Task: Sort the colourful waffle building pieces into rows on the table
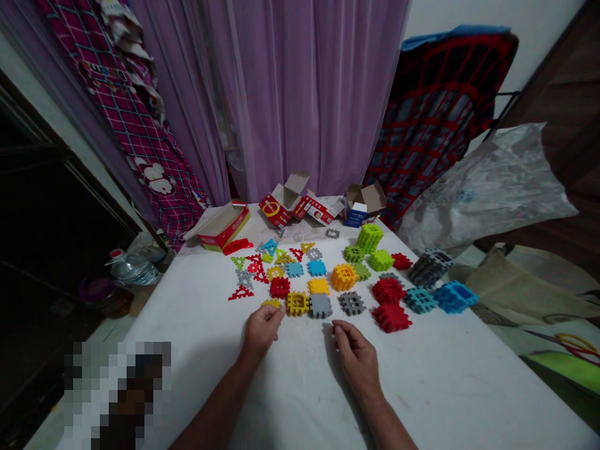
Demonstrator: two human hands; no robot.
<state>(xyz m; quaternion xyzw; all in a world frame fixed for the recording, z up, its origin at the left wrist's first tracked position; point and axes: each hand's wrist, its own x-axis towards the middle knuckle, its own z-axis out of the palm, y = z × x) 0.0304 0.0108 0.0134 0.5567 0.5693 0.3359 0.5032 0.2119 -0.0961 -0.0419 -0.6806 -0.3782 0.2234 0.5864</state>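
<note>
My left hand [262, 328] is closed in a pinch at the near side of the building pieces; whatever its fingertips hold, if anything, is hidden. Just beyond them lies a flat yellow piece [270, 303]. To their right sit a hollow yellow block [297, 304] and a grey square piece [320, 307]. My right hand [359, 359] rests by the table with loosely curved fingers and nothing visible in them. A dark grey lattice square [351, 303] lies just past its fingertips. Farther right are stacked red squares [392, 317].
Triangular pieces [241, 292] lie at the left of the white table [197, 350]. Green [370, 239], teal [419, 300], blue [454, 296] and dark grey stacks [430, 267] stand right. Opened boxes [276, 209] line the back. A plastic bag [487, 181] hangs right.
</note>
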